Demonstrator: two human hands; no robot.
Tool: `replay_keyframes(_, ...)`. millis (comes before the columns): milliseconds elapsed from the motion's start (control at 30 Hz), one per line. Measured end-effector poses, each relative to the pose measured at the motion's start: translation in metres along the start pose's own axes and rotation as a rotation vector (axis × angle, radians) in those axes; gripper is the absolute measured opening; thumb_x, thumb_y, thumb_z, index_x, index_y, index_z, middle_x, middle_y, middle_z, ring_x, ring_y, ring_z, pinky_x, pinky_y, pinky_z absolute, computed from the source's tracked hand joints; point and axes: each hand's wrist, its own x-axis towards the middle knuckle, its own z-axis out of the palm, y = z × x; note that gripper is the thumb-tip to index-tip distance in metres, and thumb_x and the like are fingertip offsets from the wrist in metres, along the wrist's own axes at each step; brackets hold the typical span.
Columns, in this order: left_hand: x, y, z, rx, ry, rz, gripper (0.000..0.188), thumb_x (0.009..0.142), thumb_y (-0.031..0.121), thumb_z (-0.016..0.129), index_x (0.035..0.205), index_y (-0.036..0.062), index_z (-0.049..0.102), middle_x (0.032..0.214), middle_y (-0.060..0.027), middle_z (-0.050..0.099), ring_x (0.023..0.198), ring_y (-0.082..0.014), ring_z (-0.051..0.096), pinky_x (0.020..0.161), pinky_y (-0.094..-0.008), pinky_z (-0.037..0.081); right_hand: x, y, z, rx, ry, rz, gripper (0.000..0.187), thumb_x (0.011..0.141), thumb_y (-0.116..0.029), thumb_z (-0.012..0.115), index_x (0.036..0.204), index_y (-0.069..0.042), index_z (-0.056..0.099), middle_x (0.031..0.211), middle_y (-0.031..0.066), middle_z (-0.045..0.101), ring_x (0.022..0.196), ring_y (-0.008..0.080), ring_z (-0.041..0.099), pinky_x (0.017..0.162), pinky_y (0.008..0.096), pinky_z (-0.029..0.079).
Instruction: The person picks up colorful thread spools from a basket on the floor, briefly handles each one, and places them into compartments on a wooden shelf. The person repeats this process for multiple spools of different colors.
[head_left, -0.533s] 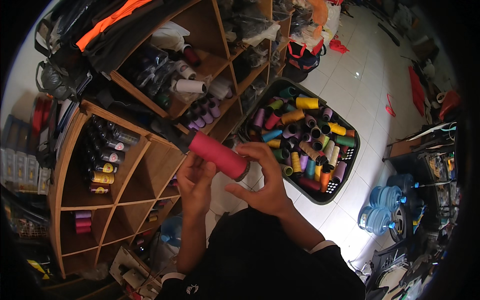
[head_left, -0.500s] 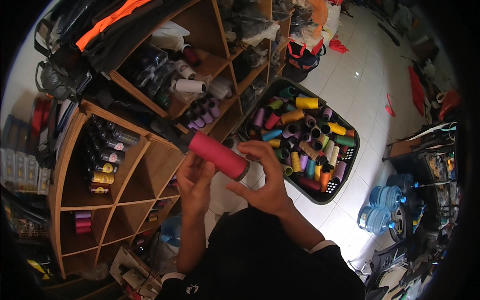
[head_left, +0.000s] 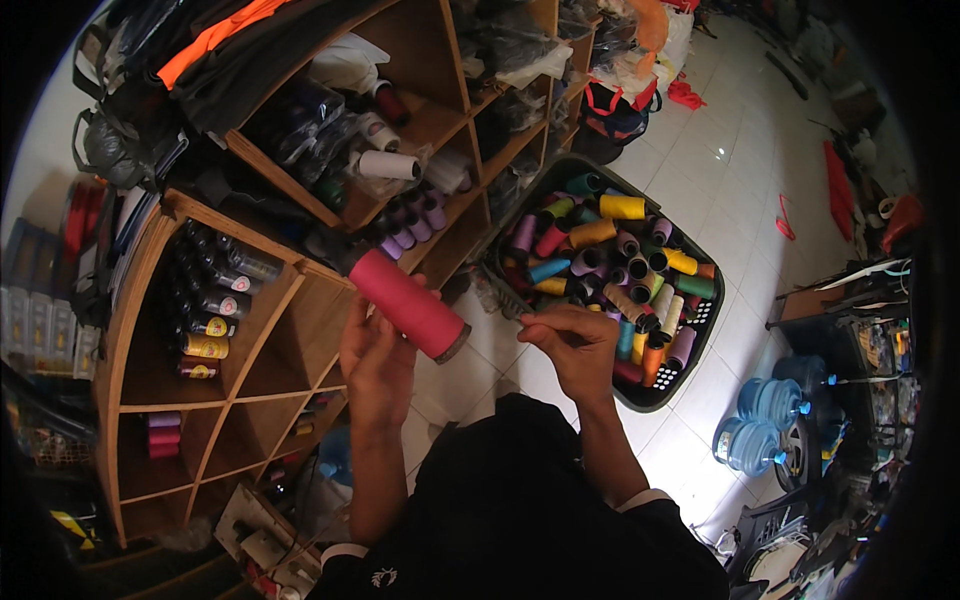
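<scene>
A large spool of pinkish-red thread (head_left: 408,303) lies tilted in my left hand (head_left: 376,362), its black core end pointing up toward the shelf. My left fingers wrap round it from below. My right hand (head_left: 580,350) is held apart from the spool, to its right, thumb and fingertips pressed together in a pinch. Whatever they pinch, if anything, is too small to make out. Just beyond my right hand stands a dark plastic basket (head_left: 655,397) heaped with thread spools (head_left: 622,207) in many colours.
On the left, a wooden cubby shelf (head_left: 170,405) holds rows of spools, some in plastic wrap. Blue water jugs (head_left: 755,447) stand on the tiled floor (head_left: 735,250) at right. A bag (head_left: 618,110) sits past the basket.
My right hand has moved away from the spool's end to the right, and its spread fingers have closed into a pinch. The spool has shifted slightly left in my left hand.
</scene>
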Motion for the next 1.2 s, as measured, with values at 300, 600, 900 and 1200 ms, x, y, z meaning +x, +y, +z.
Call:
replay_keyframes(300, -0.005, 0.000, 0.000, -0.094, -0.060, -0.125, 0.056, 0.097, 0.027, 0.057, 0.141, 0.0007, 0.036, 0.128, -0.0200, 0.055, 0.115, -0.0302, 0.058, 0.098, -0.0468, 0.048, 0.000, -0.017, 0.019, -0.084, -0.228, -0.041, 0.007, 0.085, -0.002, 0.069, 0.090, 0.002, 0.071, 0.082, 0.0107, 0.068, 0.076, 0.0160, 0.066, 0.069, 0.0261, 0.050)
replay_keyframes(600, -0.017, 0.006, -0.025, 0.063, -0.099, -0.055, 0.053, 0.095, 0.018, 0.059, 0.140, 0.0010, 0.038, 0.124, -0.0135, 0.057, 0.114, -0.0210, 0.056, 0.099, -0.0348, 0.042, 0.019, -0.037, 0.052, -0.254, -0.370, -0.077, 0.033, 0.077, -0.008, 0.077, 0.107, -0.001, 0.066, 0.099, 0.0110, 0.065, 0.090, 0.0208, 0.064, 0.080, 0.0307, 0.049)
replay_keyframes(900, -0.052, 0.030, -0.043, 0.342, 0.056, 0.105, 0.045, 0.089, 0.007, 0.067, 0.129, 0.0016, 0.047, 0.117, -0.0090, 0.058, 0.110, -0.0180, 0.055, 0.094, -0.0327, 0.045, 0.002, -0.006, 0.098, -0.114, -0.526, 0.097, 0.037, 0.078, -0.007, 0.076, 0.111, 0.001, 0.060, 0.098, 0.0100, 0.066, 0.087, 0.0167, 0.064, 0.078, 0.0285, 0.049)
replay_keyframes(1200, -0.101, 0.050, -0.086, 0.676, 0.357, 0.156, 0.041, 0.083, 0.005, 0.073, 0.119, 0.0009, 0.054, 0.108, -0.0092, 0.060, 0.103, -0.0192, 0.061, 0.091, -0.0351, 0.051, -0.034, 0.025, 0.150, -0.215, -0.654, 0.033, 0.032, 0.079, -0.007, 0.076, 0.105, 0.001, 0.060, 0.100, 0.0116, 0.066, 0.089, 0.0204, 0.064, 0.080, 0.0308, 0.050)
